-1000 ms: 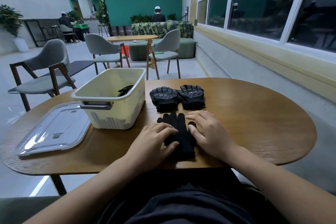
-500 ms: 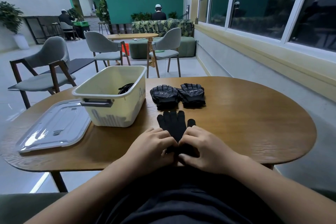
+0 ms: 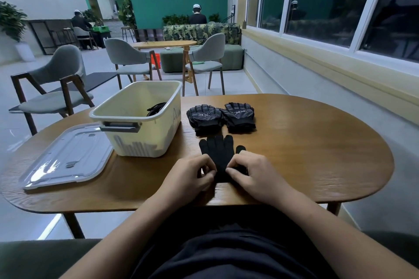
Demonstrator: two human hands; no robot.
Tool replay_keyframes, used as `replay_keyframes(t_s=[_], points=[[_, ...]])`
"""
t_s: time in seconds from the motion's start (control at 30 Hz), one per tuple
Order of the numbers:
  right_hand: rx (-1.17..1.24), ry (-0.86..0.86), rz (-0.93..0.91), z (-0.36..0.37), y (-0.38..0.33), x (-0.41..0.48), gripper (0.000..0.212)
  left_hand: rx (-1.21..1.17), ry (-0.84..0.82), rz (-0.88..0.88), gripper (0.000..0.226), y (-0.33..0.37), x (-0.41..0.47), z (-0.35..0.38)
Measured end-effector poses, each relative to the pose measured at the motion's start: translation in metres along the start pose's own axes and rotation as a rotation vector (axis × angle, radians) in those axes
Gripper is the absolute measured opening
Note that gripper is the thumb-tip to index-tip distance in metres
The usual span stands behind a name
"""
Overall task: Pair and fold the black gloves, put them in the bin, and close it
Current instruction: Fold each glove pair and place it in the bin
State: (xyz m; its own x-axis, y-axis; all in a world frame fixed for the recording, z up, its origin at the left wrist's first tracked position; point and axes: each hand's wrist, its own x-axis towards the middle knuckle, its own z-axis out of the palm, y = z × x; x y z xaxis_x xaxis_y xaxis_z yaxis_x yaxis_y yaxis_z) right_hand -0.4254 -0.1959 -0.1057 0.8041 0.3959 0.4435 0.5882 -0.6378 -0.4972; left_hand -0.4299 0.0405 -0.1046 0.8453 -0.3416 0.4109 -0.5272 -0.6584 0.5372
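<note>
Your left hand point(image 3: 192, 176) and right hand point(image 3: 256, 176) slid back along the gloves point(image 3: 217, 152); both now pinch the cuff point(image 3: 221, 175) for folding.

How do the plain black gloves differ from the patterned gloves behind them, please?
The plain black gloves are smooth knit; the patterned gloves carry a dotted texture and a label. The plain black gloves lie with fingers stretched out; the patterned gloves look shorter, bunched. The left hand and right hand pinch the plain black gloves; the patterned gloves lie untouched. Both sets are black, on the wooden table.
</note>
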Motion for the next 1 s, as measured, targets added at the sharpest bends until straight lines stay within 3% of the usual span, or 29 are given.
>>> replay_keyframes(t_s=[0.13, 0.2, 0.4, 0.8, 1.0], points=[[-0.125, 0.042, -0.01, 0.005, 0.001, -0.003, 0.011, 0.043, 0.065, 0.021, 0.01, 0.001, -0.003, 0.002], [-0.167, 0.072, -0.083, 0.005, 0.0, -0.003, 0.006, 0.085, 0.088, 0.063, 0.011, 0.001, -0.004, 0.003], [-0.28, 0.09, -0.257, 0.008, -0.001, -0.006, 0.017, 0.178, 0.08, 0.165, 0.013, 0.008, -0.008, 0.004], [-0.289, 0.001, -0.184, 0.009, -0.007, -0.002, 0.012, 0.292, 0.039, 0.121, 0.014, 0.009, -0.001, 0.007], [-0.182, -0.034, -0.12, 0.008, -0.008, 0.002, 0.011, 0.173, 0.05, 0.028, 0.016, 0.009, -0.001, 0.007]])
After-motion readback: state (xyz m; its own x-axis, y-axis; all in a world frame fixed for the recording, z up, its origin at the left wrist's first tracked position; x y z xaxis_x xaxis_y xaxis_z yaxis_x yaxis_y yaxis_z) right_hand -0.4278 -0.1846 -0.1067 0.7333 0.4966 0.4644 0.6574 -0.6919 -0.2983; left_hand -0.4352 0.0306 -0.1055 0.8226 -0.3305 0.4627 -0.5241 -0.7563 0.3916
